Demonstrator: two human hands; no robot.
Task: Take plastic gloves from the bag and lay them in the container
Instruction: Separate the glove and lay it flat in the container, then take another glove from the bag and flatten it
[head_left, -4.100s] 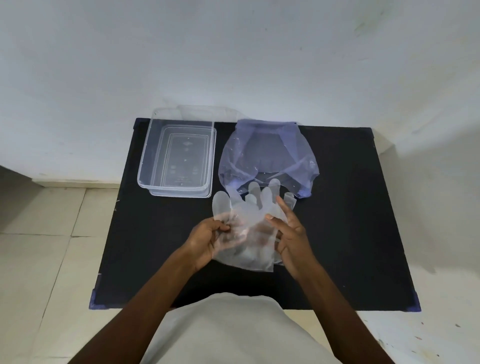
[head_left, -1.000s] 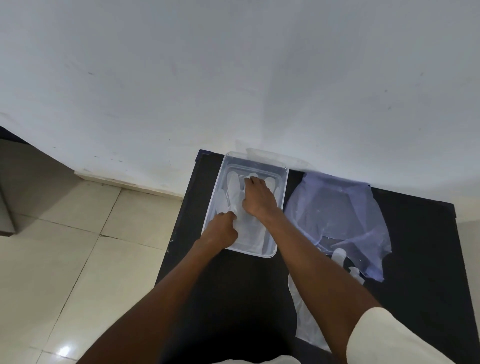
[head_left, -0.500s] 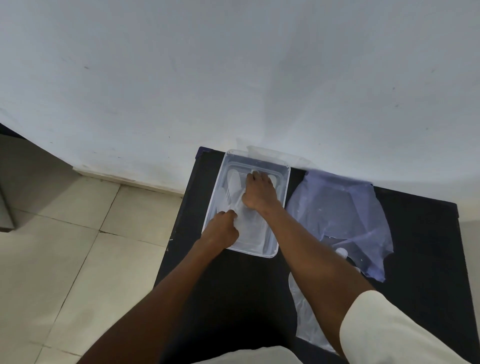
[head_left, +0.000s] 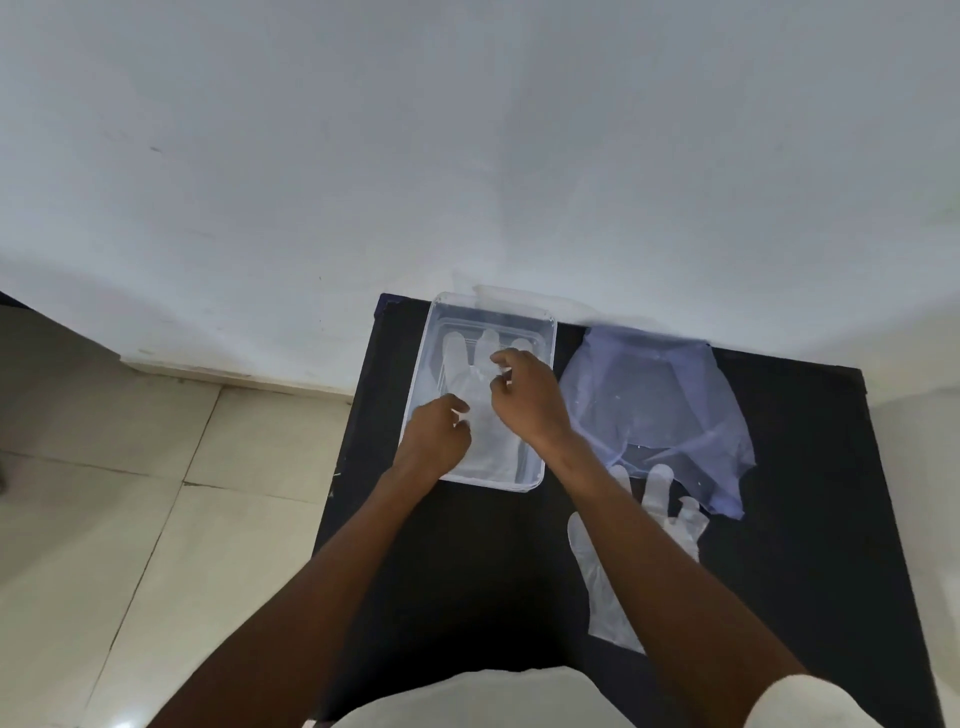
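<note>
A clear plastic container (head_left: 546, 332) stands at the table's back left corner. One translucent glove (head_left: 457, 364) lies flat inside it, fingers pointing toward the wall. My left hand (head_left: 434, 441) hovers over the container's near left part with loosely curled fingers that hold nothing. My right hand (head_left: 527, 402) is raised just above the glove's palm, fingers apart and empty. To the right of the container lies the bluish plastic bag (head_left: 654, 400). A second glove (head_left: 670, 514) lies on the table in front of the bag, partly hidden under my right forearm.
The black table (head_left: 810, 519) stands against a white wall (head_left: 467, 156). A beige tiled floor (head_left: 156, 493) lies to the left, beyond the table's edge. A thin clear sheet or lid (head_left: 519, 296) shows behind the container.
Both hands pressed on the glove in the container before; now they have lifted off it. The right hand's fingers have spread, and the second glove shows more.
</note>
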